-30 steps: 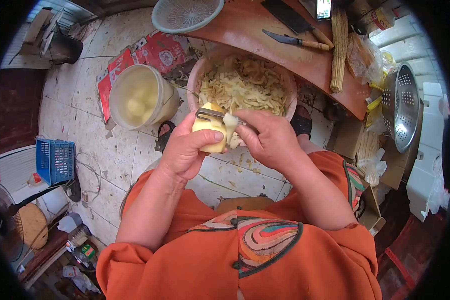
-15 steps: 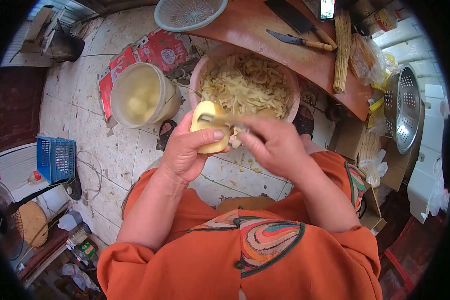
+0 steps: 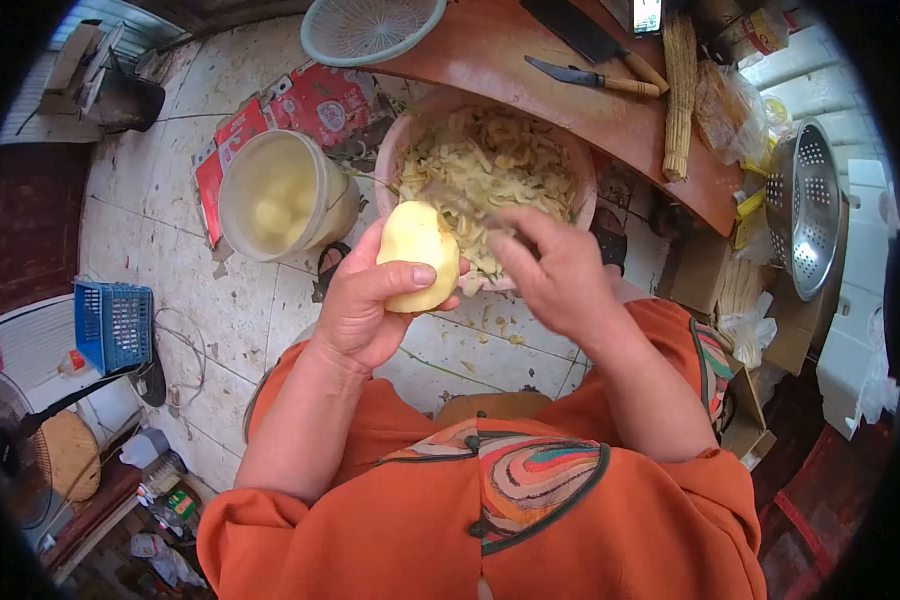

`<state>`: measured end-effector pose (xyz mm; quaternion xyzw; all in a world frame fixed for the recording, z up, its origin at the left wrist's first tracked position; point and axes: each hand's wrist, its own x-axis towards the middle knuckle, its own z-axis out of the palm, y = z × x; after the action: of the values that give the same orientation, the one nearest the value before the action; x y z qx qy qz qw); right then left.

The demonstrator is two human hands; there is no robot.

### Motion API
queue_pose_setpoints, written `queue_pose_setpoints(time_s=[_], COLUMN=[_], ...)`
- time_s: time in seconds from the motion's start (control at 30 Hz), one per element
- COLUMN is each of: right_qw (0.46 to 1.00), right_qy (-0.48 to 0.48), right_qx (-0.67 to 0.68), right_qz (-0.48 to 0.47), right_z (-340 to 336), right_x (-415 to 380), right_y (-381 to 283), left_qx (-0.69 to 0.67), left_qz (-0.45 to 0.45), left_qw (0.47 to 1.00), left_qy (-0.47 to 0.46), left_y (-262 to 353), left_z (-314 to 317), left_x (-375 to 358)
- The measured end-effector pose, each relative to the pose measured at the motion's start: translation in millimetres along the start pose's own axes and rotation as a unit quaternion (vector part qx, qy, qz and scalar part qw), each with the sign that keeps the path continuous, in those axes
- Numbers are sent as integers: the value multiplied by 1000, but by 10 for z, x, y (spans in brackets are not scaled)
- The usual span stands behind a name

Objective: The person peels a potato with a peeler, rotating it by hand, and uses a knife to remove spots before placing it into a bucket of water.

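My left hand (image 3: 370,295) is closed around a mostly peeled, pale yellow potato (image 3: 418,252), thumb across its near side. Just right of it, my right hand (image 3: 548,265) grips a peeler (image 3: 452,198), blurred by motion, whose head is apart from the potato. Both hands are over the near rim of a pink basin (image 3: 587,170) heaped with potato peelings (image 3: 495,150). To the left, a whitish bucket (image 3: 342,205) holds peeled potatoes (image 3: 282,207) in cloudy water.
A cleaver (image 3: 575,28) and a knife (image 3: 590,76) lie on the reddish table (image 3: 470,45), near a straw bundle (image 3: 680,100). A pale colander (image 3: 370,30) sits at its left end. A metal colander (image 3: 813,210) stands right; a blue basket (image 3: 115,322) is left.
The peeler has come off the potato and moved up over the peelings. My left hand still holds the potato, now showing more of its smooth face.
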<state>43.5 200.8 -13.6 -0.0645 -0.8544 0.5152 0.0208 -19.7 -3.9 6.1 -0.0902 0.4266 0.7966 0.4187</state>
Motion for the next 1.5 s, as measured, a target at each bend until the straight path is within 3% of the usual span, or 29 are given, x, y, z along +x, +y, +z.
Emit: queue_pose_setpoints(time_s=[0.17, 0.23, 0.27, 0.33, 0.37, 0.43, 0.57, 0.67, 0.8, 0.87, 0.9, 0.97, 1.03, 1.13, 1.27, 1.33, 1.4, 1.47, 1.5], right_qw=[993, 993, 993, 995, 995, 998, 999, 994, 990, 989, 988, 995, 996, 998, 992, 995, 996, 998, 998], right_qy=[-39, 27, 30, 44, 47, 46, 6, -21, 22, 18, 22, 57, 38, -30, 12, 31, 57, 47, 44], right_qx=[-44, -45, -47, -79, -81, 21, 34, -45, -85, -132, -133, -82, -71, 22, 22, -8, -42, -12, -14], right_qz=[-101, -106, -105, 35, 33, 48, 37, -100, -114, 70, 70, -6, 27, -44, -121, -91, -59, 42, 38], right_z=[50, 78, 68, 42, 34, 46, 23, 46, 54, -21, -32, -34, -8, -8, 102, 106, 99, 99, 77], right_x=[-158, -119, -55, 81, 81, 58, -22, -102, -23, 117, 114, 96, 25, -73, -191, -126, -39, 53, 78], right_y=[-60, 33, 132, 281, 284, 179, -3, -45, 108, 283, 269, 207, 70, -137, -90, 13, 147, 241, 209], left_qx=[4, 7, -1, -21, -20, -24, -17, 53, 81, 62, 63, 70, 36, -32, -79, -79, -68, -73, -86], left_qz=[1, 2, 1, -4, -1, -8, -2, 8, -20, -61, -61, -26, -16, 1, 1, -2, -14, -23, -23], left_qw=[1000, 1000, 999, 995, 995, 998, 1000, 998, 996, 996, 996, 997, 999, 999, 996, 996, 985, 985, 986], left_qy=[20, 9, -40, -98, -102, -60, -21, 36, 40, -1, -4, 5, 3, -10, -35, -49, -155, -153, -140], left_y=[0, -15, -22, -15, 8, 13, 10, -26, -46, -3, 5, -21, -18, 11, -27, -28, -23, -23, -30], left_z=[51, 61, 61, 112, 98, 27, 55, 51, 76, 123, 109, 46, 45, 25, -47, -36, -9, 4, -2], left_x=[-39, -52, -76, -118, -75, -34, -11, -12, -62, -103, -78, -57, -41, -30, -14, -20, -41, -21, -20])
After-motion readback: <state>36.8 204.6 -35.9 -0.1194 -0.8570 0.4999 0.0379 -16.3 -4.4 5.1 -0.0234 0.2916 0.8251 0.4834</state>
